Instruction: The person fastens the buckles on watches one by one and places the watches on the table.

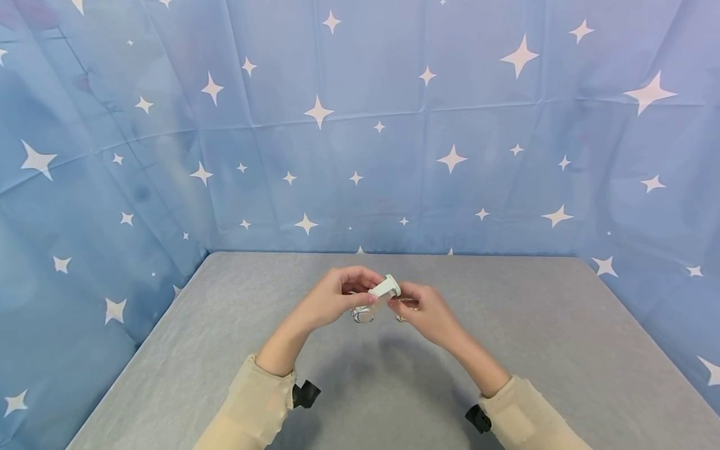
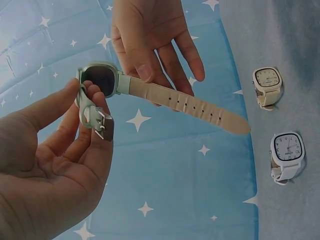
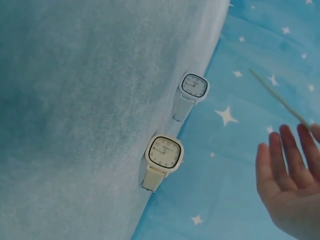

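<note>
A mint-green wristwatch [image 1: 386, 287] is held up above the table between both hands. My left hand [image 1: 329, 302] pinches its case, and the buckle end of the strap hangs by those fingers in the left wrist view. The thumb of my right hand [image 1: 432, 314] lies on the long strap [image 2: 192, 107] close to the case, its fingers behind. This strap half, with its row of holes, stretches out with its tan inner side showing. The back of the case is mostly covered by left fingers.
Beyond the hands, a white wristwatch [image 2: 288, 148] and a cream wristwatch [image 2: 267, 79] stand on the grey table [image 1: 534, 337], dials facing up. Behind them hangs a blue curtain [image 1: 388, 156] with white stars, along the table's far edge.
</note>
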{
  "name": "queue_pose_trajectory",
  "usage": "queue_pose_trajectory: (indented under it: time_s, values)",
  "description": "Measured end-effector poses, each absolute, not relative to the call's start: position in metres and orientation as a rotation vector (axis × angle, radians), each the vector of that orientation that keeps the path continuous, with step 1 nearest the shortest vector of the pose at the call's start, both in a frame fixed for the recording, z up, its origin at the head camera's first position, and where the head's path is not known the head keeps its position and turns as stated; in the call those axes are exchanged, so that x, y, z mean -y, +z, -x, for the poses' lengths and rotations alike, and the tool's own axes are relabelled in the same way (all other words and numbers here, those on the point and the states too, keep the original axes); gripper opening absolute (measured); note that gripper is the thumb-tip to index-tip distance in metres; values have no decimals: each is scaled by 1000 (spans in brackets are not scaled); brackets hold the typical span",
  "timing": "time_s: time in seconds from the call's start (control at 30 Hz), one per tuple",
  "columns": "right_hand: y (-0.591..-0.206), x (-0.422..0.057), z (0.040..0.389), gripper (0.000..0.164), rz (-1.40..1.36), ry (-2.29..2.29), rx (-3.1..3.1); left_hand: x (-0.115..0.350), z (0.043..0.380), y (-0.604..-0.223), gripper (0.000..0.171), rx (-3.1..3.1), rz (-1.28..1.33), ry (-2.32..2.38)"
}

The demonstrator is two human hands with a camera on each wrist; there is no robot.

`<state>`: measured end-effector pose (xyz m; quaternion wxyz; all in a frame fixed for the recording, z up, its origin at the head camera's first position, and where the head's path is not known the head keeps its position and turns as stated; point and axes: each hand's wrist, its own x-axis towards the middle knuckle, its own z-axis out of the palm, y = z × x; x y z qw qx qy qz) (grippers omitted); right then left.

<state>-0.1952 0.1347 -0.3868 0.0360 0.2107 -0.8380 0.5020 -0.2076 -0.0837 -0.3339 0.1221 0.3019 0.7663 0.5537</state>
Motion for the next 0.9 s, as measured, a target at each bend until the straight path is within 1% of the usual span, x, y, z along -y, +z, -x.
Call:
queue_pose_trajectory:
  time_s: [0.33, 0.6, 0.73, 0.9]
  values:
    - [-387, -137, 194, 25, -598, 1524, 2573, 85, 207, -335, 37, -2194, -890, 1689]
    - [-388, -137, 195, 28, -558, 1616, 2596, 84, 207, -338, 26, -2194, -916, 1678]
    - [-388, -138, 194, 32, -567, 1639, 2617, 84, 207, -340, 23, -2224, -905, 1659]
    - [-388, -139, 193, 32, -575, 1646, 2640, 84, 207, -341, 20, -2190, -890, 1676]
